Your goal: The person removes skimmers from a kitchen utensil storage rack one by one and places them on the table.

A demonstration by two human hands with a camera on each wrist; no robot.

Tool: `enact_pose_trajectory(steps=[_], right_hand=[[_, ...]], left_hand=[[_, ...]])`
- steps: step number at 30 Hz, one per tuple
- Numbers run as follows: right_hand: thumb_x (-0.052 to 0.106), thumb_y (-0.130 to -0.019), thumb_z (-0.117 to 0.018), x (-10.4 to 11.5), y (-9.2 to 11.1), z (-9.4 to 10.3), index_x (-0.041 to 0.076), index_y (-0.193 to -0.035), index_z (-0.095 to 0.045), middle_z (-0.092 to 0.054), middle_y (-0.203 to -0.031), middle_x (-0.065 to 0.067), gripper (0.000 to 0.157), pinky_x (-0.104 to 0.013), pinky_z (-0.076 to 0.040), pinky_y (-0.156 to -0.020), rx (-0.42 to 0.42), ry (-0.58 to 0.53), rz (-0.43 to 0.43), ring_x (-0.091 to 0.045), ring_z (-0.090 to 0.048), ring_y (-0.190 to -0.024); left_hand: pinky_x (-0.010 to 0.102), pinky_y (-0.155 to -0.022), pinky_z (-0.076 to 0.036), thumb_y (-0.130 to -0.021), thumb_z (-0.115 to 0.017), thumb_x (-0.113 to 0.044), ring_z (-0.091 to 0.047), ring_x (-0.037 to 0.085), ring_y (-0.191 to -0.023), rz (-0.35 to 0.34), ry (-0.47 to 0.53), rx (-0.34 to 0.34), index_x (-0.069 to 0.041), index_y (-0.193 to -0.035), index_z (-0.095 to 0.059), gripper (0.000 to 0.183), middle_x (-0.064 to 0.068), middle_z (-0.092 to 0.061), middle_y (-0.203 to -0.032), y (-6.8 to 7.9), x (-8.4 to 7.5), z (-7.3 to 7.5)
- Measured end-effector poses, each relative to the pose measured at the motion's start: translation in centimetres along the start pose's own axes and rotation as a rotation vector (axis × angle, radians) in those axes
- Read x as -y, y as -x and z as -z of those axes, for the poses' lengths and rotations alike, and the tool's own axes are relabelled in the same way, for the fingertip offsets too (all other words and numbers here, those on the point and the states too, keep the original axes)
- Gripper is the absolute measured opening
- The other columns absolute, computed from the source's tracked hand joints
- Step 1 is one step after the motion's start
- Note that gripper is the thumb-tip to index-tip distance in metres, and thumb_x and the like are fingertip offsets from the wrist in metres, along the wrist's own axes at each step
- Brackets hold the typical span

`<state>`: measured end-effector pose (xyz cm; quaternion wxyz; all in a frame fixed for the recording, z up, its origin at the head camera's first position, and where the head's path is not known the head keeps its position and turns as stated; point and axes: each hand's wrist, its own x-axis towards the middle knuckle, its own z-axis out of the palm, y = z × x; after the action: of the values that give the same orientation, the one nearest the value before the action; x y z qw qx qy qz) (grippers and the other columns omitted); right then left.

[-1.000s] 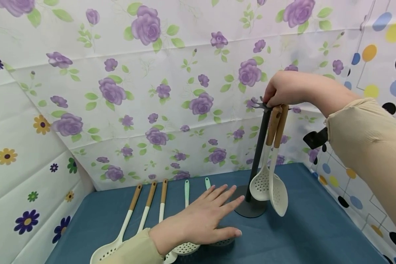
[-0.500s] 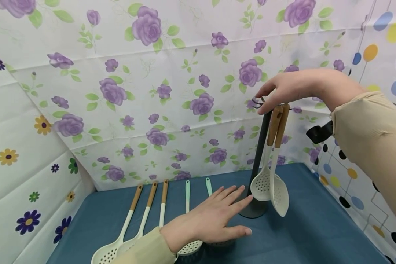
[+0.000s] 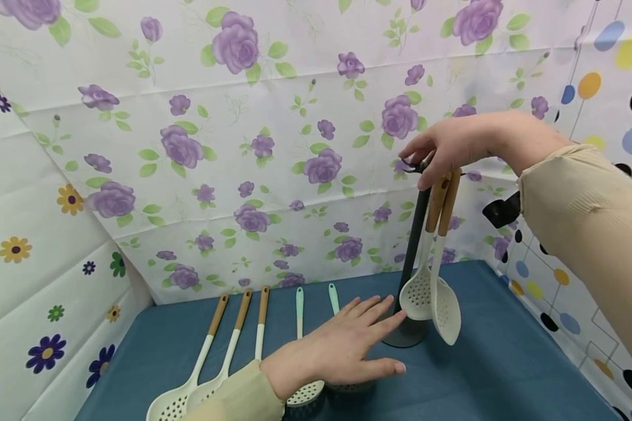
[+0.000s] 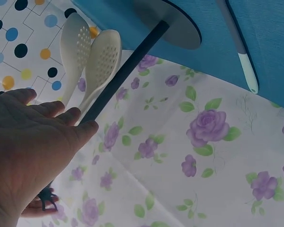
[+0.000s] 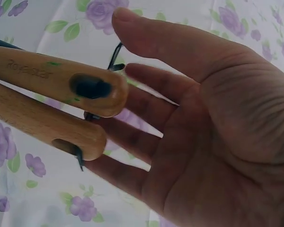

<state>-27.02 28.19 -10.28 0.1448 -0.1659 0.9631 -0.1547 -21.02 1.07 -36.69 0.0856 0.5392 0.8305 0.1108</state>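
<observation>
My right hand is over the hooked top of a dark utensil stand, thumb and fingers spread apart around the hooks. From the stand hang a skimmer and a slotted spoon, both white with wooden handles. In the right wrist view, the wooden handles hang on hooks before the loosely bent fingers, with a gap to the palm. My left hand, palm down with fingers spread, is left of the stand's round base. It partly covers two utensils with mint-green handle ends.
Several wooden-handled white utensils, among them a slotted turner, lie in a row on the blue tablecloth at the left. Flowered sheeting stands behind, with dotted sheeting on the right.
My right hand's fingers, bunched at the top of the stand a second ago, have spread around the hooks. My left hand has shifted slightly right. The hanging utensils stay nearly in place.
</observation>
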Motion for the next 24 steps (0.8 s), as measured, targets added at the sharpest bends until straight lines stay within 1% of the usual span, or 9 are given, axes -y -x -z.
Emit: enact_pose_trajectory(steps=[2, 4, 8, 13, 18, 20, 22, 24], right_hand=[[0.030, -0.093, -0.078, -0.1, 0.0, -0.1, 0.014, -0.158, -0.042, -0.042, -0.155, -0.024, 0.076, -0.060, -0.043, -0.106, -0.009, -0.016, 0.019, -0.044, -0.042, -0.140], [0.030, -0.094, -0.078, -0.3, 0.0, -0.2, 0.015, -0.154, -0.049, -0.046, -0.153, -0.023, 0.068, -0.059, -0.045, -0.105, -0.015, -0.019, 0.035, -0.043, -0.044, -0.139], [0.036, -0.094, -0.077, -0.5, 0.1, -0.2, 0.013, -0.144, -0.062, -0.056, -0.146, -0.019, 0.057, -0.056, -0.048, -0.103, -0.030, 0.022, 0.052, -0.038, -0.051, -0.134], [0.040, -0.095, -0.075, -0.5, 0.3, -0.4, 0.012, -0.140, -0.065, -0.059, -0.142, -0.016, 0.054, -0.053, -0.051, -0.099, -0.058, 0.066, 0.054, -0.035, -0.057, -0.128], [0.046, -0.097, -0.071, 0.0, 0.1, -0.8, 0.010, -0.136, -0.066, -0.059, -0.140, -0.015, 0.054, -0.052, -0.051, -0.097, -0.090, 0.131, 0.046, -0.031, -0.057, -0.123], [0.048, -0.097, -0.069, 0.2, 0.0, -0.9, 0.008, -0.131, -0.068, -0.063, -0.131, -0.014, 0.052, -0.050, -0.052, -0.092, -0.099, 0.143, 0.042, -0.029, -0.060, -0.113], [0.050, -0.098, -0.067, 0.3, -0.2, -1.1, 0.008, -0.121, -0.072, -0.068, -0.115, -0.012, 0.049, -0.046, -0.053, -0.083, -0.116, 0.165, 0.032, -0.027, -0.063, -0.099], [0.053, -0.098, -0.065, 0.5, -0.3, -1.3, 0.009, -0.112, -0.074, -0.069, -0.101, -0.008, 0.047, -0.041, -0.052, -0.074, -0.133, 0.181, 0.013, -0.024, -0.061, -0.086]], left_hand=[[0.045, -0.126, -0.007, -0.104, -0.032, -0.068, -0.001, 0.016, -0.157, 0.004, 0.004, 0.004, -0.038, -0.164, -0.004, 0.073, -0.006, 0.002, -0.171, -0.1, 0.0, 0.1], [0.045, -0.126, -0.006, -0.103, -0.032, -0.068, 0.000, 0.016, -0.157, 0.010, 0.005, 0.006, -0.039, -0.164, -0.004, 0.073, -0.006, 0.002, -0.171, -0.2, -0.1, 0.1], [0.045, -0.126, -0.007, -0.103, -0.032, -0.069, -0.001, 0.016, -0.157, 0.015, 0.009, 0.008, -0.040, -0.163, -0.003, 0.073, -0.006, 0.002, -0.171, -0.3, -0.1, 0.0], [0.047, -0.126, -0.007, -0.103, -0.032, -0.069, -0.001, 0.016, -0.157, 0.018, 0.032, 0.016, -0.040, -0.163, -0.004, 0.073, -0.006, 0.001, -0.171, -0.3, 0.0, 0.0], [0.045, -0.126, -0.006, -0.104, -0.034, -0.067, -0.001, 0.017, -0.157, 0.020, 0.053, 0.014, -0.038, -0.164, -0.006, 0.073, -0.005, 0.000, -0.171, -0.2, 0.1, 0.0], [0.045, -0.126, -0.006, -0.104, -0.033, -0.068, -0.001, 0.017, -0.157, 0.023, 0.054, 0.014, -0.037, -0.164, -0.007, 0.073, -0.005, 0.000, -0.171, -0.1, 0.1, 0.0], [0.046, -0.126, -0.006, -0.103, -0.033, -0.068, -0.001, 0.018, -0.157, 0.026, 0.056, 0.015, -0.036, -0.165, -0.007, 0.073, -0.005, 0.001, -0.171, -0.1, 0.1, 0.0], [0.047, -0.126, -0.007, -0.103, -0.032, -0.068, -0.001, 0.018, -0.157, 0.030, 0.059, 0.014, -0.035, -0.165, -0.008, 0.074, -0.005, 0.001, -0.171, 0.0, 0.2, 0.0]])
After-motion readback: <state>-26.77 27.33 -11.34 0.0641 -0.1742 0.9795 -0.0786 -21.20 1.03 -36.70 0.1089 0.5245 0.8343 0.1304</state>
